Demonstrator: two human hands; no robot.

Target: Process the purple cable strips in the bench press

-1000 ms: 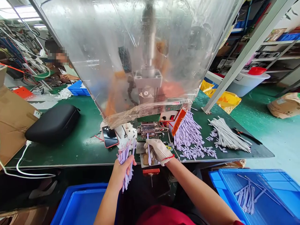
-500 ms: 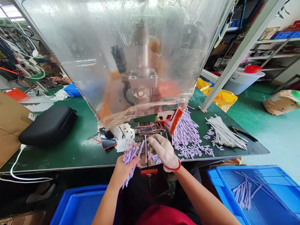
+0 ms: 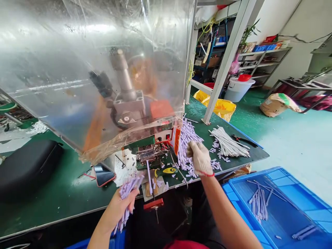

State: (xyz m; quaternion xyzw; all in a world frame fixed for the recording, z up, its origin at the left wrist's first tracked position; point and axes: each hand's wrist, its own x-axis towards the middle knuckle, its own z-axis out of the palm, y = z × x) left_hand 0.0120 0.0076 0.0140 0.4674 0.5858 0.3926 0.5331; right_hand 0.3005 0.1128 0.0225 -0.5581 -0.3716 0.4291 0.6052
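Observation:
My left hand (image 3: 127, 201), bare, is closed round a bundle of thin pale-purple strips (image 3: 129, 186) in front of the table edge. My right hand (image 3: 201, 157), in a white knitted glove with a red cuff, is over the front of a heap of loose purple strips (image 3: 188, 135). Its fingers are curled, and whatever they may hold is hidden. Between the hands, one purple strip (image 3: 149, 174) reaches from the metal fixture (image 3: 145, 155) of a press toward the table's front edge. A yellow-green handled tool (image 3: 169, 171) lies right of that strip.
A cloudy plastic shield (image 3: 77, 86) covers the press. White strips (image 3: 229, 141) and black-handled pliers (image 3: 243, 140) lie farther right. A phone (image 3: 104, 174) and a black case (image 3: 28, 166) are on the left. A blue bin (image 3: 282, 178) with purple strips stands at right.
My right hand has moved from beside the strip at the fixture right to the purple heap. My left hand keeps its bundle, lower and farther from the fixture. The view has swung right.

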